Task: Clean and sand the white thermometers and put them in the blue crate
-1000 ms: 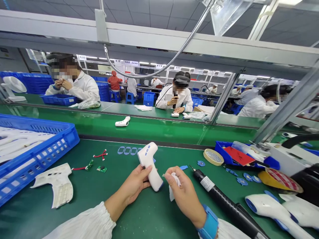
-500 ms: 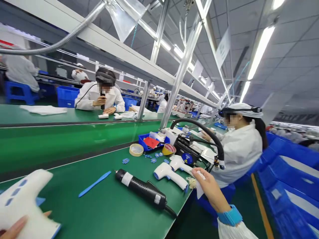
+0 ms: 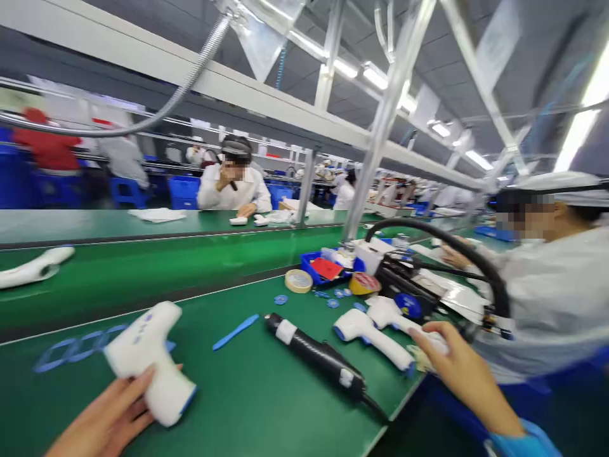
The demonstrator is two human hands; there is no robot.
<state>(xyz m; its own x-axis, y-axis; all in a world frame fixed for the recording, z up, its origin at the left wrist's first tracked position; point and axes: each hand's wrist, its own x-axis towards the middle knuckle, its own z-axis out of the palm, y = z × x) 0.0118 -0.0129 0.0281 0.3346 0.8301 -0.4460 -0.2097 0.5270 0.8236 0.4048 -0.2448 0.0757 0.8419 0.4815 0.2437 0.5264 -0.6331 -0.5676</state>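
On the green counter [image 3: 247, 406], the left hand [image 3: 107, 412] wraps its fingers round the handle of a white infrared thermometer [image 3: 162, 362], held just above the surface; then come a blue plastic pry tool [image 3: 235, 332], a black electric screwdriver [image 3: 314, 362] and two more thermometers [image 3: 371, 333], with the right hand [image 3: 461, 371] half-curled just beside them, too blurred to tell whether it holds anything

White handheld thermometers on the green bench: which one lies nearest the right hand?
The rear white thermometer, its handle reaching the right hand; the front white thermometer lies farther away.
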